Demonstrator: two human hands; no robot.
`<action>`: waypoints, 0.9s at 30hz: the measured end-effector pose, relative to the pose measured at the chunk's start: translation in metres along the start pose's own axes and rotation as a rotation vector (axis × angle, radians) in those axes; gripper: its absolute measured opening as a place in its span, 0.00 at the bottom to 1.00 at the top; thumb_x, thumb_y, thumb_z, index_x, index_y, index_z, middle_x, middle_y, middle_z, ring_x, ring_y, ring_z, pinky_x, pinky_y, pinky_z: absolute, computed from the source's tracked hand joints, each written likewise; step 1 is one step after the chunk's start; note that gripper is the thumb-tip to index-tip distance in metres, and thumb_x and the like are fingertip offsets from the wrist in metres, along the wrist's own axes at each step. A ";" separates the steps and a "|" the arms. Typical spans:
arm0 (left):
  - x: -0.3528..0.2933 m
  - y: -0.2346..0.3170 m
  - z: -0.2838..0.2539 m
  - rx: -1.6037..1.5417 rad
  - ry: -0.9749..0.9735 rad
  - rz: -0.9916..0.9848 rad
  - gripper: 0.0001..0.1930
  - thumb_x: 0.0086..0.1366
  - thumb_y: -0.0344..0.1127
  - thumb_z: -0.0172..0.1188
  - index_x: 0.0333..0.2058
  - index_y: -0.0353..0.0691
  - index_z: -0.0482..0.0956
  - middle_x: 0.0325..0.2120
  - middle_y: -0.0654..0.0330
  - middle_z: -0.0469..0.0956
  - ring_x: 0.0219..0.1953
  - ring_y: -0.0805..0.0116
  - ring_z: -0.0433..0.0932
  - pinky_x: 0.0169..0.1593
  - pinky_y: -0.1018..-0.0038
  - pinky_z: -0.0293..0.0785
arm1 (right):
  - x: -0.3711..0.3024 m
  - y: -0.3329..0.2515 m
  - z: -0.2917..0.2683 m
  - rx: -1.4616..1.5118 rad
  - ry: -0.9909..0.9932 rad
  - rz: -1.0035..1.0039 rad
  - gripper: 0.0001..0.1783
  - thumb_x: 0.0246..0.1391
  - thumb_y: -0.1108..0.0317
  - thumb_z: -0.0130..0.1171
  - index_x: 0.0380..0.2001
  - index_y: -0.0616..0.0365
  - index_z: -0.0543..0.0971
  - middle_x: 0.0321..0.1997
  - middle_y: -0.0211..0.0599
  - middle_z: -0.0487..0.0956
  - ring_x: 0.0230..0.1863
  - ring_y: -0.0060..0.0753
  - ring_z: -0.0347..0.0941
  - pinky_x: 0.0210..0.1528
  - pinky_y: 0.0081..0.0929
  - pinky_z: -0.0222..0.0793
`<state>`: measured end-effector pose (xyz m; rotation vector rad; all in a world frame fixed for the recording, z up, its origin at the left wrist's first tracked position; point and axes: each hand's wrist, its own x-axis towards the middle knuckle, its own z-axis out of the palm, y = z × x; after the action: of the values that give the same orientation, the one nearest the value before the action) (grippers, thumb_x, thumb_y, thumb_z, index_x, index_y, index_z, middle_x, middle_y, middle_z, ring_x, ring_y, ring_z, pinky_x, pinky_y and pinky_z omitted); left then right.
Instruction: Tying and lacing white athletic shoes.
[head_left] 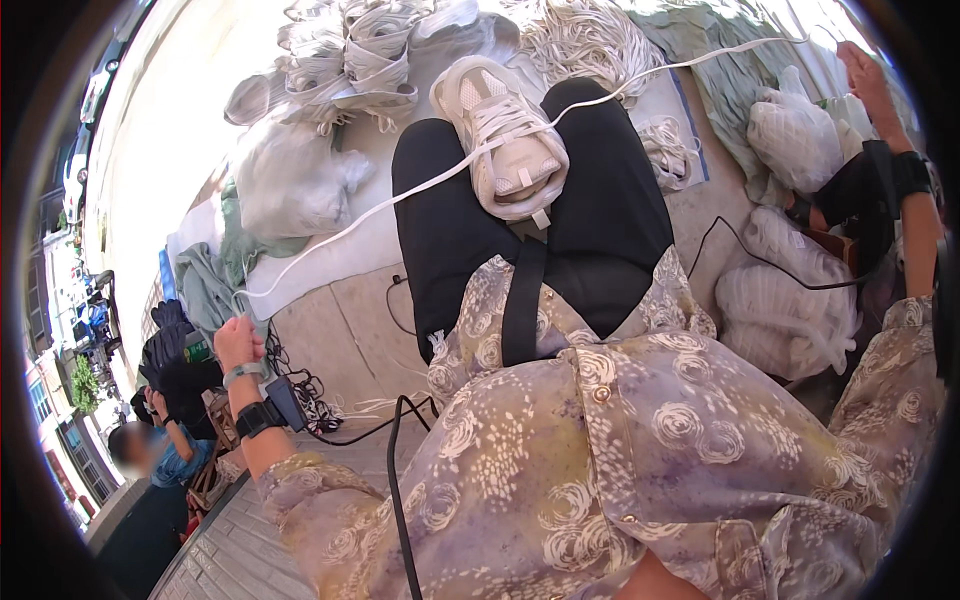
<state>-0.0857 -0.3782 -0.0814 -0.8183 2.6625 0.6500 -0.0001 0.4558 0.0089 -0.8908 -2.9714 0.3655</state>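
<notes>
A pale beige-and-white sneaker [535,180] rests between my black-trousered thighs, its toe pointing away from me. A long white shoelace [370,212] crosses the top of it and stretches out to both sides. On the left, my left hand [240,343] is closed in a fist around one end of the lace. My right hand [868,85] is raised at the far right with fingers closed by the other end; bright light there makes the grip itself hard to see. Both arms are spread wide, away from the sneaker.
Bundles of pale shoe pieces [345,65] and a heap of white laces [585,45] lie ahead. Stuffed plastic bags [295,180] sit at left and right. A smaller lace coil [668,152] lies beside my knee. Black cables [395,480] run near me. Another person [180,440] sits at left.
</notes>
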 end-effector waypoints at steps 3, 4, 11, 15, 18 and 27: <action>-0.049 0.064 0.066 -0.147 -0.671 0.134 0.12 0.57 0.40 0.54 0.21 0.37 0.74 0.11 0.61 0.71 0.07 0.76 0.66 0.11 0.83 0.60 | -0.063 -0.038 0.094 0.602 -0.509 0.107 0.13 0.57 0.57 0.45 0.25 0.53 0.69 0.11 0.19 0.60 0.09 0.11 0.53 0.14 0.13 0.56; -0.066 0.088 0.084 -0.176 -0.808 0.147 0.12 0.58 0.40 0.54 0.22 0.37 0.75 0.11 0.62 0.71 0.07 0.78 0.66 0.11 0.84 0.60 | -0.086 -0.055 0.118 0.777 -0.721 0.071 0.12 0.56 0.59 0.45 0.25 0.54 0.70 0.11 0.19 0.61 0.09 0.11 0.56 0.15 0.13 0.59; -0.142 0.212 0.165 -0.301 -1.058 0.361 0.08 0.62 0.34 0.49 0.38 0.39 0.72 0.11 0.64 0.70 0.07 0.82 0.60 0.11 0.85 0.55 | -0.139 -0.188 0.170 1.144 -0.906 0.016 0.09 0.51 0.64 0.53 0.27 0.58 0.76 0.21 0.28 0.74 0.21 0.14 0.67 0.27 0.18 0.67; -0.152 0.239 0.177 -0.347 -0.963 0.464 0.13 0.62 0.33 0.49 0.45 0.37 0.68 0.13 0.64 0.71 0.07 0.83 0.59 0.11 0.86 0.53 | -0.116 -0.204 0.191 0.966 -0.515 -0.361 0.08 0.50 0.66 0.55 0.23 0.59 0.77 0.20 0.24 0.72 0.22 0.13 0.64 0.27 0.17 0.64; -0.149 0.252 0.186 -0.396 -0.924 0.456 0.14 0.62 0.33 0.50 0.46 0.39 0.67 0.12 0.64 0.70 0.07 0.83 0.59 0.11 0.86 0.52 | -0.103 -0.203 0.203 1.068 -0.541 -0.209 0.08 0.49 0.68 0.56 0.22 0.60 0.77 0.19 0.22 0.71 0.22 0.13 0.63 0.26 0.15 0.62; -0.171 0.257 0.209 0.067 -0.501 1.310 0.16 0.57 0.29 0.49 0.44 0.32 0.71 0.24 0.47 0.77 0.25 0.54 0.77 0.33 0.72 0.72 | -0.111 -0.200 0.202 1.374 -0.498 -0.036 0.04 0.52 0.71 0.56 0.30 0.58 0.76 0.25 0.23 0.75 0.27 0.11 0.69 0.32 0.13 0.69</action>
<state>-0.0721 -0.0066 -0.1090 1.1097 2.3825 0.8227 -0.0325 0.1892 -0.1369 -0.5270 -2.0533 2.3960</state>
